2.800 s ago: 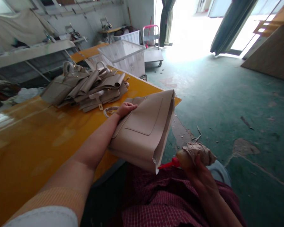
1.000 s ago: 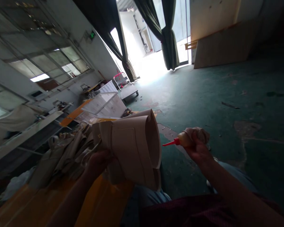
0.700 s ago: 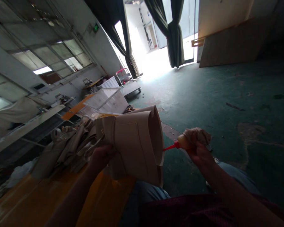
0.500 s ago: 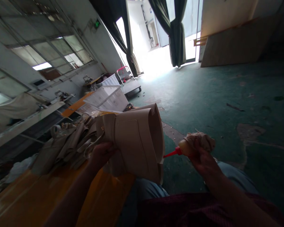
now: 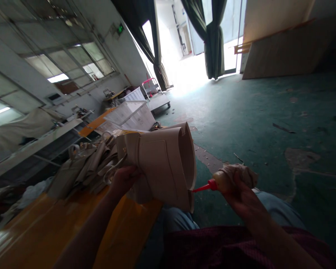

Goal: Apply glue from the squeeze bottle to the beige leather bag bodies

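Note:
A beige leather-like bag body (image 5: 159,164) lies on its side over the yellow table edge, its open end facing right. My left hand (image 5: 126,181) is closed on its left part, near a strap. My right hand (image 5: 240,194) is wrapped round a squeeze bottle (image 5: 221,182) with a red pointed nozzle (image 5: 203,188); a crumpled beige cloth (image 5: 242,173) covers part of the bottle. The nozzle tip is at the lower rim of the bag's opening. Whether anything comes out of it is too small to tell.
Several beige pieces with straps (image 5: 86,164) are heaped on the yellow table (image 5: 70,228) to the left. Beyond stand a white plastic crate (image 5: 134,116) and a trolley (image 5: 159,102). Green floor (image 5: 240,112) stretches toward a curtained doorway.
The nozzle tip has shifted slightly down along the bag's rim. The whole view has swung a little, moving the background rightward. Both hands keep their hold.

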The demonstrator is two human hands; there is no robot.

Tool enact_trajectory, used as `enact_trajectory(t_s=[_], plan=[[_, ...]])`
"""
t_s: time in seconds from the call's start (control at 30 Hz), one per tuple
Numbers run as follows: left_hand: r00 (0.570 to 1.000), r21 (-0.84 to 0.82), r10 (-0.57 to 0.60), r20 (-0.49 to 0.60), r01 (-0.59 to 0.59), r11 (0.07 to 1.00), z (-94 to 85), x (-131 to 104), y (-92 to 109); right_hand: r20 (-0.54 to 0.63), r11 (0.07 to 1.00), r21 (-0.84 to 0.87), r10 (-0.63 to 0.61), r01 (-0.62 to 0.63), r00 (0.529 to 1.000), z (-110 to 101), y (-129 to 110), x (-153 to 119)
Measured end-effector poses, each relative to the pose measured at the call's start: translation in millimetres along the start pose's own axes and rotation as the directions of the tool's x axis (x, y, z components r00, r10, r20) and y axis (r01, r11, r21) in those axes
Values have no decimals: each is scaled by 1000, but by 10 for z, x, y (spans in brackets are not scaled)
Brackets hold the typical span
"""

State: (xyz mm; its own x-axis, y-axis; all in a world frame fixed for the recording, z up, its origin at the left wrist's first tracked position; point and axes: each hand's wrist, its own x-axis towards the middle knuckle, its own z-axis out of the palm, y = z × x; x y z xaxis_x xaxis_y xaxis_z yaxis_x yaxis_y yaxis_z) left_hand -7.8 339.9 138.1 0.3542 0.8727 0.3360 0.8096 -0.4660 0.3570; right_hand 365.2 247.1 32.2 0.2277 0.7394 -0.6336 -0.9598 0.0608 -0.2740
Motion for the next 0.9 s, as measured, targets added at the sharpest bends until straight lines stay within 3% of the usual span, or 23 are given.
enact_trajectory(t_s=[0.13, 0.3, 0.67, 0.9], plan=[[1000, -29, -26, 4, 26, 999, 24, 0, -38, -24, 999, 37, 4, -4, 1000, 37, -61, -75], [999, -46, -52, 8, 53, 998, 58, 7, -84, 98, 995, 4, -97, 97, 990, -4, -6, -28], [998, -77, -61, 25, 63, 995, 47, 35, -37, 355, 941, -55, -294, 334, 888, -81, 121, 31], [998, -103, -63, 4, 63, 993, 66, 30, -26, 357, 918, -48, -353, 394, 865, -22, 143, 9]])
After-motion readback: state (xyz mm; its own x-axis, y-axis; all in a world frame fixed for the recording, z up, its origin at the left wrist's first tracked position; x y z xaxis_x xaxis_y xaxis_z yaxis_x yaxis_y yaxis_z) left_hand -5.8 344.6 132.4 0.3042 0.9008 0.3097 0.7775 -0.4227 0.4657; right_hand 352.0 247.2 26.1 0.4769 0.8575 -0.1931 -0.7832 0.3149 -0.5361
